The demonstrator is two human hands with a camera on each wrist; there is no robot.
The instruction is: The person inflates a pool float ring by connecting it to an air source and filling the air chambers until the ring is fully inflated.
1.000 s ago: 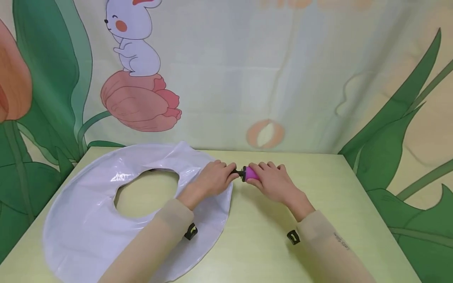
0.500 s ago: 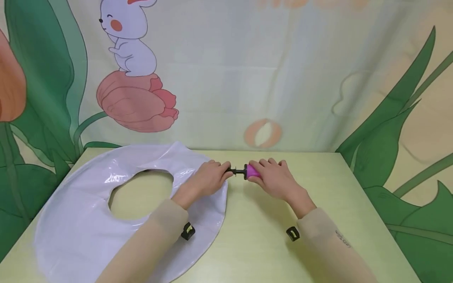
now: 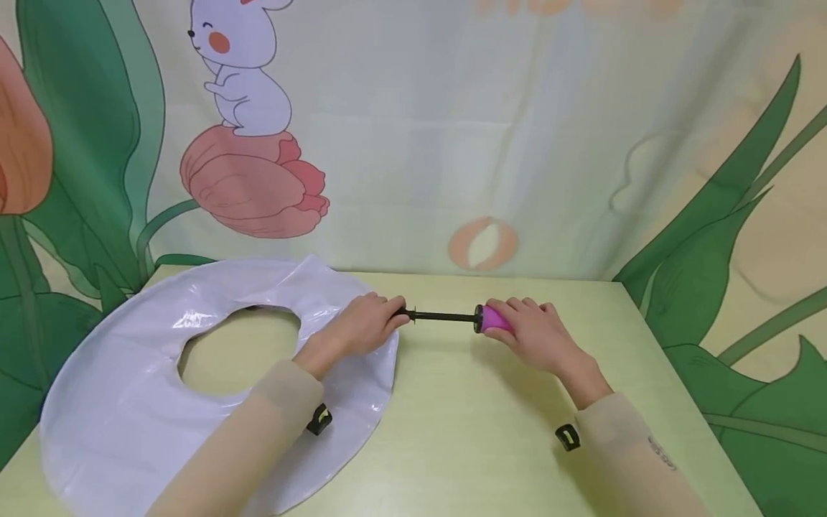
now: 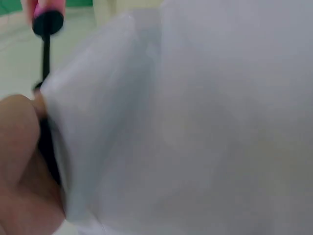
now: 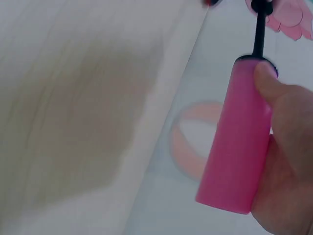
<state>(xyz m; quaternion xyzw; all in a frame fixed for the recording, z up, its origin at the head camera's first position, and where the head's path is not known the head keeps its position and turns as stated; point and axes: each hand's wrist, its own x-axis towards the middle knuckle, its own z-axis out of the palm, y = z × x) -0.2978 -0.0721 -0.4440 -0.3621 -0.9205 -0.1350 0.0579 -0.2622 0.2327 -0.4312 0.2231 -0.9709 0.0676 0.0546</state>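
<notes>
Between my two hands a pink-and-black hand pump [image 3: 496, 318] is held level over the table, its black rod [image 3: 446, 317] drawn well out of the barrel. My left hand [image 3: 362, 324] grips the black handle, which mostly hides inside the fingers. Around the pink barrel [image 5: 234, 142] curl the fingers and thumb of my right hand [image 3: 539, 334]. A limp white swim ring [image 3: 123, 388], wrinkled and glossy, lies beneath my left forearm. In the left wrist view its pale vinyl [image 4: 186, 122] fills most of the picture, right beside the hand.
The light yellow-green table [image 3: 452, 431] runs back to a printed curtain [image 3: 400, 143] with a rabbit and flowers. Each sleeve carries a small black clip, one at the left cuff [image 3: 319, 419] and one at the right cuff [image 3: 568, 436].
My hands have moved apart, the left going left and the right going right. The pump's rod, almost fully pushed in a second ago, is now pulled far out.
</notes>
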